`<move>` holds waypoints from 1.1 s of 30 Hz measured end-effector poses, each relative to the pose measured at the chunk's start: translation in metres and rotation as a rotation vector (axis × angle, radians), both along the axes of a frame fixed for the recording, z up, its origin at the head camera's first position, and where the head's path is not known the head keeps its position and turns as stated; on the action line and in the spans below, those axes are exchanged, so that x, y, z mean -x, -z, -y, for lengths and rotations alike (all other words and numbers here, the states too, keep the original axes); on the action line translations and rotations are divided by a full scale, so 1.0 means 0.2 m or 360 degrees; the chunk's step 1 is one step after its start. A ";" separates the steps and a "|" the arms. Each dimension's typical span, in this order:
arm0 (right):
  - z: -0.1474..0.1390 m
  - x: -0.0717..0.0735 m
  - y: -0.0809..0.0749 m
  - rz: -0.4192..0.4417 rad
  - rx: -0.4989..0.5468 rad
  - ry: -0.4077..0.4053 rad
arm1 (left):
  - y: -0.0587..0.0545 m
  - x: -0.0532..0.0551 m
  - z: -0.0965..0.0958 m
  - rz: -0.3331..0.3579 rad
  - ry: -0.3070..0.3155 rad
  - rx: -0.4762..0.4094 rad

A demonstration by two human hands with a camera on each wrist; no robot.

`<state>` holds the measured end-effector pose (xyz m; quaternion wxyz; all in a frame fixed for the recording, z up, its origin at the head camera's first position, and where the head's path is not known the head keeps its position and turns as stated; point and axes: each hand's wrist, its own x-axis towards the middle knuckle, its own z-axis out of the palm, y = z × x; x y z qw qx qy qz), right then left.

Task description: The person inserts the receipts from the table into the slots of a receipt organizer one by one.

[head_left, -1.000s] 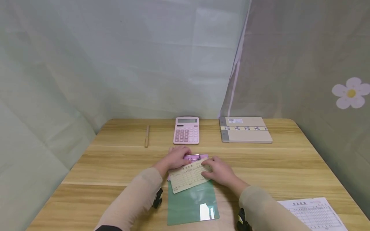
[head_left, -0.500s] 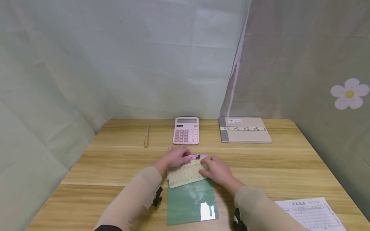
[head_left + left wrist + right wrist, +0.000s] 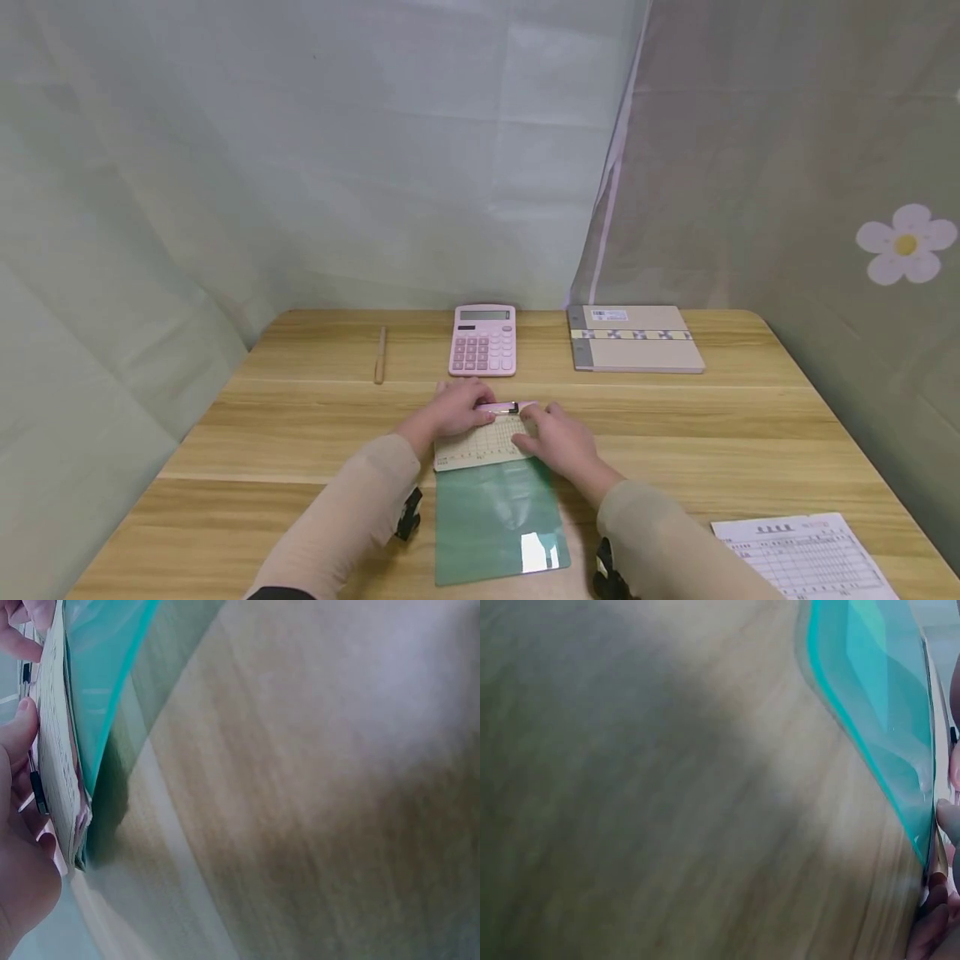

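My left hand (image 3: 455, 408) grips the top left of a small purple clipboard (image 3: 528, 405), its thumb at the metal clip (image 3: 501, 408). On the board lies a cream printed form (image 3: 483, 442) with a ruled table, its top edge close under the clip. My right hand (image 3: 561, 439) pinches the form's right side between thumb and fingers. Below them a translucent green plastic sheet (image 3: 498, 521) spreads toward the front. In the left wrist view, the form (image 3: 56, 727) shows edge-on as a layered stack beside my left thumb (image 3: 21, 724).
Behind the hands stands a pink calculator (image 3: 483, 340). A wooden-coloured stick-like pen (image 3: 381, 354) lies to its left, a beige binder-like book (image 3: 637, 350) to its right. A white printed form (image 3: 806, 554) rests at the front right of the wooden table (image 3: 262, 433).
The cream form has moved up toward the clip and straightened from its tilt. My right hand shifted slightly left with it. My left hand stays at the clip.
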<state>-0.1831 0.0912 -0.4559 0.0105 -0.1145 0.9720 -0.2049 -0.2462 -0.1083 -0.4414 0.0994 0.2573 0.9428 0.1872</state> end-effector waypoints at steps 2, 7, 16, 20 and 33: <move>0.01 0.00 0.00 0.0014 -0.0006 0.0012 | 0.00 0.00 0.00 -0.0001 -0.0004 -0.0005; 0.03 0.01 -0.01 0.0033 -0.0028 0.0031 | 0.01 -0.01 0.02 -0.0028 -0.0012 -0.0002; -0.05 0.03 -0.05 0.0205 0.0180 -0.0136 | 0.06 -0.03 0.04 0.0029 -0.0012 -0.0048; -0.18 0.04 -0.10 0.0259 0.0300 -0.0218 | 0.09 -0.03 0.06 0.0054 -0.0012 -0.0085; -0.82 -0.05 -0.17 0.0159 0.0219 -0.0514 | 0.06 -0.03 0.05 0.0042 0.0044 -0.0072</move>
